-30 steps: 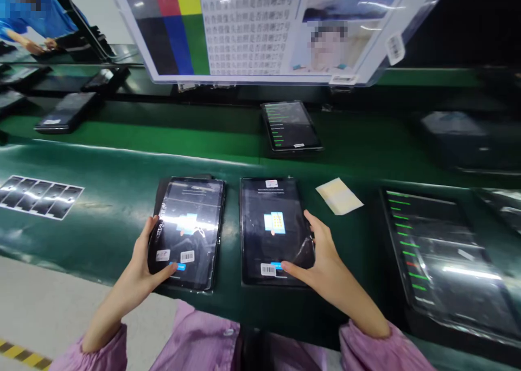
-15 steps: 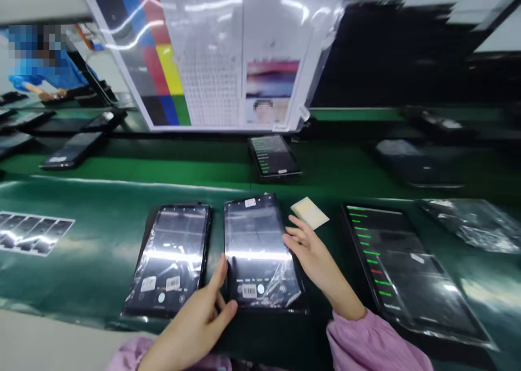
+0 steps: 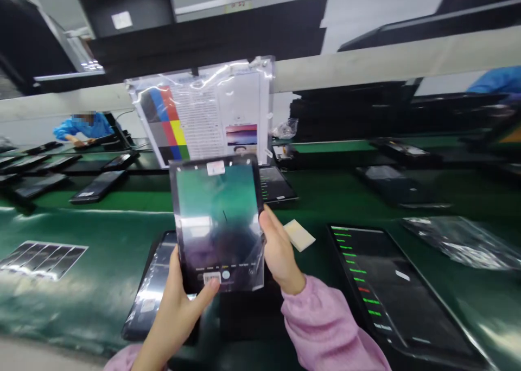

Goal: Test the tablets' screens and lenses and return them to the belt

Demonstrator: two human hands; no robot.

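tablet (image 3: 222, 219) gripped in two hands before the chart (image 3: 203, 113)

the tablet was found tilted up above the bench (image 3: 97, 284), in front of the chart, hiding part of the chart's lower edge from view. it was lit, blurred green above and darker below. the left hand (image 3: 181, 300) gripped its lower left corner, thumb on the front over part of a label (image 3: 209, 276), fingers at the side. the right hand (image 3: 280, 246) was closed on its right edge; the finger placement behind could not be told.

below the chart, a second tablet (image 3: 148, 295) lay partly behind the left hand; contact could not be told. to the chart's lower right lay a note (image 3: 299, 234), then a big tablet (image 3: 407, 284) showing green rows and one red, and a bag (image 3: 464, 241). to its lower left lay a sheet (image 3: 43, 258). a co-worker (image 3: 91, 127) in blue was left of the chart.
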